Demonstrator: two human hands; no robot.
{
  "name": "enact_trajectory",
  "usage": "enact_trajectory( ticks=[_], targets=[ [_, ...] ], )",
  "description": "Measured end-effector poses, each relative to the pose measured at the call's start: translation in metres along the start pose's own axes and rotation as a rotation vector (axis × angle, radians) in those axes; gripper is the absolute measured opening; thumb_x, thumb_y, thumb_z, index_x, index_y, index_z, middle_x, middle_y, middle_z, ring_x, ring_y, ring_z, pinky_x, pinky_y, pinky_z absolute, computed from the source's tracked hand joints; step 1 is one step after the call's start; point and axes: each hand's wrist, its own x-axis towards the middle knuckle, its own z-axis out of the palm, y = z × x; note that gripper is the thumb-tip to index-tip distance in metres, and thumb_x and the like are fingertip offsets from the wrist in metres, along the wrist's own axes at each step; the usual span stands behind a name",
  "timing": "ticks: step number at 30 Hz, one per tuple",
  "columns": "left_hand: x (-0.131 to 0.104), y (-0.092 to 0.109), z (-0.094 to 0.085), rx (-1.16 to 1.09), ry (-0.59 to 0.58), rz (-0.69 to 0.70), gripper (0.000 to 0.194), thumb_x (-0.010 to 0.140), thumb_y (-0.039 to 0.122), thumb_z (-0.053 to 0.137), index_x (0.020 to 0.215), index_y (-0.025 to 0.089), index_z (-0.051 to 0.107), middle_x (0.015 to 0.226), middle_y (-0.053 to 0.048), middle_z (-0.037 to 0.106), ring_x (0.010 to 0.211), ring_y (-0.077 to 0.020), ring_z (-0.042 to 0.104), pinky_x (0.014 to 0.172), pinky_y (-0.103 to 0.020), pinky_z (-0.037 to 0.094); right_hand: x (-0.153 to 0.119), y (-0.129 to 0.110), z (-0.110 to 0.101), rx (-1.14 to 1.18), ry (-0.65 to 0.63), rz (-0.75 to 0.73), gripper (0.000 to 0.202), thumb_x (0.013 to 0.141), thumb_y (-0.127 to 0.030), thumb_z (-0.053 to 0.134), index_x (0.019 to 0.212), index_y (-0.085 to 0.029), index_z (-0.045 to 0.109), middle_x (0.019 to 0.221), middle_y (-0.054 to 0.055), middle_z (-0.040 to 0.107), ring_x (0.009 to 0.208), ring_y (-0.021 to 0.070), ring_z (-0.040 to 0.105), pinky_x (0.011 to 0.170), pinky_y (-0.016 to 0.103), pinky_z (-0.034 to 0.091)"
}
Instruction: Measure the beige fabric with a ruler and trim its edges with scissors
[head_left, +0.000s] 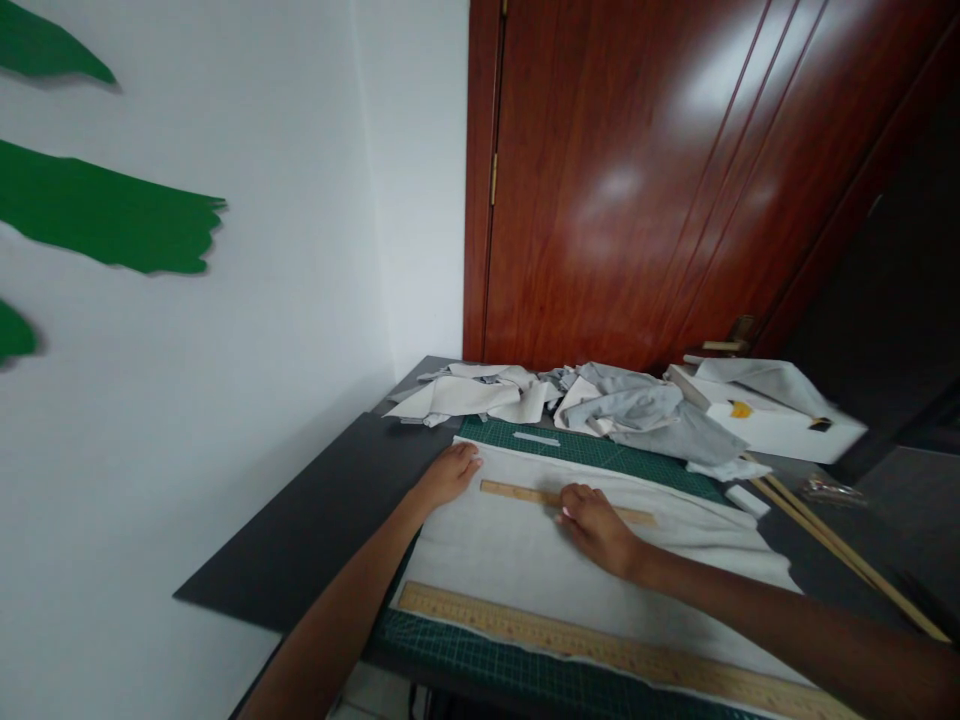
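Note:
A white cloth (495, 550) lies spread over a green cutting mat (585, 446). At its far left corner is my left hand (450, 474), fingers bent and closed on the cloth's edge. My right hand (598, 528) is curled over the middle of a short wooden ruler (517, 490) lying on the cloth. Its fingers are closed on the ruler; the part beneath the palm is hidden. Along the cloth's near edge lies a long wooden ruler (525, 620), its right end passing under my right forearm.
Crumpled white and grey fabric pieces (480, 392) lie along the table's back. A white box (780, 415) with fabric on it stands at the back right. Thin wooden strips (840, 545) lie at the right. A dark board (300, 530) is at the left, beside the wall.

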Motion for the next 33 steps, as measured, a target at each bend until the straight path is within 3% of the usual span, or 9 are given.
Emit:
enact_trajectory(
  ticks=[4,9,15,22,27,33],
  targets=[
    [-0.004,0.006,0.001,0.04,-0.018,0.018,0.034,0.108,0.042,0.047,0.129,0.022,0.064,0.136,-0.011,0.068,0.132,-0.0284,0.06,0.121,-0.047,0.041,-0.008,-0.025,0.011,0.071,-0.024,-0.017,0.031,0.105,-0.025,0.053,0.129,-0.014,0.069,0.148,0.022,0.065,0.138,0.0324,0.061,0.115,0.05,0.05],
    [-0.004,0.006,0.004,0.069,-0.039,0.001,0.047,0.108,0.047,0.046,0.144,0.018,0.058,0.149,-0.016,0.062,0.142,-0.0315,0.054,0.124,-0.05,0.036,-0.001,-0.033,0.025,0.116,-0.044,-0.009,0.037,0.11,-0.03,0.047,0.13,-0.01,0.07,0.163,0.025,0.05,0.154,0.0369,0.045,0.125,0.056,0.037],
    [-0.007,0.0,0.011,0.095,-0.064,-0.025,0.067,0.106,0.052,0.049,0.162,0.015,0.04,0.17,-0.02,0.038,0.163,-0.0355,0.026,0.131,-0.057,0.023,0.052,-0.011,0.029,0.14,-0.009,0.011,0.041,0.101,-0.038,0.071,0.139,-0.022,0.065,0.152,0.012,0.06,0.134,0.033,0.061,0.11,0.06,0.052],
    [-0.007,0.002,0.011,0.115,-0.091,0.012,0.049,0.107,0.046,0.05,0.149,0.022,0.059,0.17,-0.012,0.042,0.161,-0.0331,0.031,0.132,-0.054,0.026,0.101,0.012,0.037,0.126,0.049,0.071,0.038,0.102,-0.038,0.07,0.136,-0.021,0.065,0.142,0.011,0.066,0.119,0.0288,0.068,0.099,0.052,0.06],
    [-0.006,0.003,0.013,0.117,-0.109,-0.009,0.05,0.108,0.046,0.047,0.151,0.022,0.057,0.163,-0.012,0.052,0.157,-0.0317,0.04,0.13,-0.05,0.031,0.102,0.015,0.044,0.109,0.107,0.1,0.038,0.102,-0.038,0.071,0.136,-0.021,0.065,0.141,0.011,0.066,0.119,0.0287,0.069,0.099,0.052,0.06],
    [-0.001,-0.002,0.014,0.123,-0.096,-0.129,0.068,0.104,0.065,0.046,0.155,0.02,0.051,0.167,-0.015,0.045,0.158,-0.0341,0.037,0.13,-0.049,0.029,0.087,0.013,0.048,0.071,0.176,0.129,0.035,0.102,-0.038,0.07,0.133,-0.021,0.067,0.14,0.011,0.067,0.119,0.0283,0.068,0.1,0.052,0.059]
  ],
)
